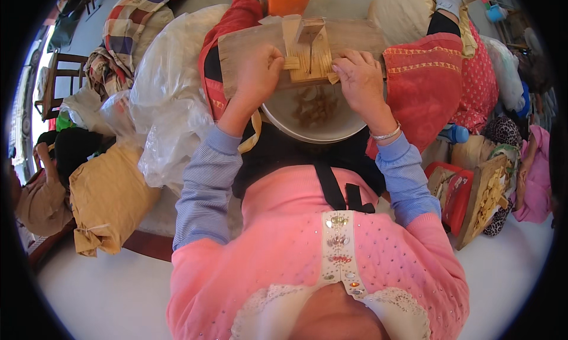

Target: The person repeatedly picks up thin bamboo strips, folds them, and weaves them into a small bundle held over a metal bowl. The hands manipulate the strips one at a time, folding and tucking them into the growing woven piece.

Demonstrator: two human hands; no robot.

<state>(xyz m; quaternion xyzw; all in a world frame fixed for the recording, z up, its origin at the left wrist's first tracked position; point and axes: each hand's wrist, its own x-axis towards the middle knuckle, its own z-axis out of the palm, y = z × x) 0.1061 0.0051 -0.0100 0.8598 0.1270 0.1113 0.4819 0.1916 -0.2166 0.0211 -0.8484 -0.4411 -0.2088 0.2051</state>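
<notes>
Head view: wooden board [248,47] lying across the lap, a slotted wooden block with an upright blade [309,50] fixed on it. Left hand [258,73] curled shut, pressing on the board's edge. Right hand [360,79] pinched on a small pale piece [333,77], possibly wood. Metal bowl [296,130] below holds tan chips.

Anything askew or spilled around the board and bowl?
Nothing stands out. The wooden board lies across the person's lap, both the left hand and right hand resting on it beside the small wooden fixture. Pale pieces sit inside the metal bowl below; none seen outside it.
</notes>
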